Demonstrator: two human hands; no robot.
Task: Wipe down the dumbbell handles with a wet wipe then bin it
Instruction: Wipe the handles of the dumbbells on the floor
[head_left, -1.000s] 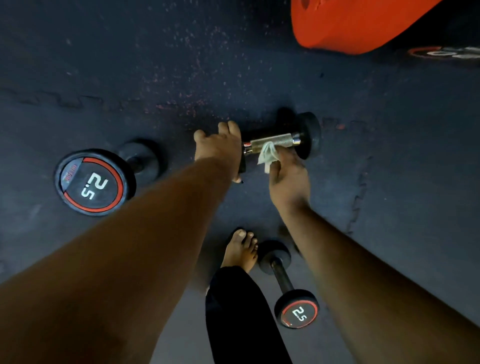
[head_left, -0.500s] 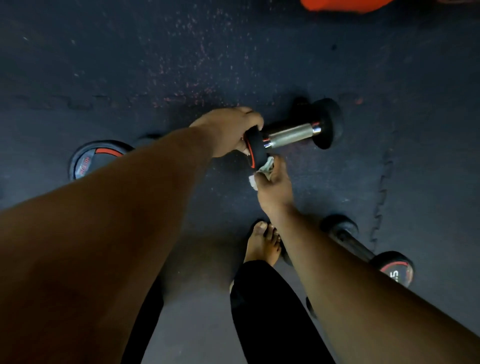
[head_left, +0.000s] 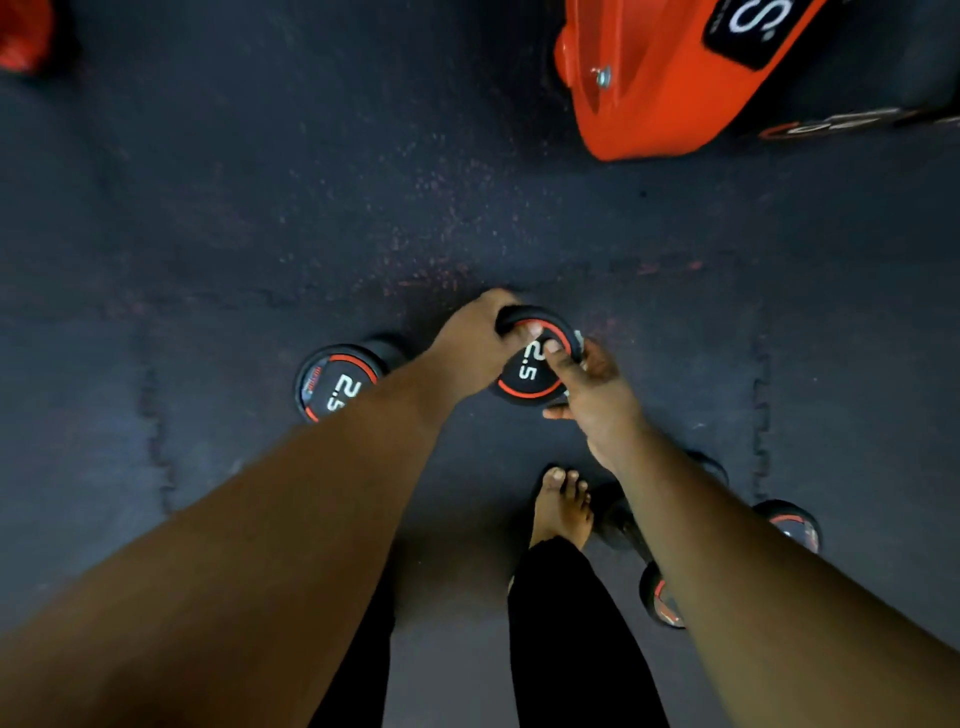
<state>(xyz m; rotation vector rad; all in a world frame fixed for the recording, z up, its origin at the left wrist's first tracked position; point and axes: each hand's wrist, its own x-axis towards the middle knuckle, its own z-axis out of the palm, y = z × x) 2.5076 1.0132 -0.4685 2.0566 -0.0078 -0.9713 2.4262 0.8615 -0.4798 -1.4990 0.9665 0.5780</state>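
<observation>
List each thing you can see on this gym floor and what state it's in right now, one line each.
Black 2.5 dumbbell in the hands: tipped up, end plate facing the camera, handle hidden.
Left hand: grips that dumbbell's head.
Right hand: fingers on the plate rim; wet wipe not clearly visible.
Black 2.5 dumbbell on the left: lying on the floor, untouched.
Black dumbbell by the bare foot: lying on the floor, partly hidden by the right arm.

"2.5" on the held dumbbell (head_left: 535, 364) and the left dumbbell (head_left: 337, 387)
</observation>
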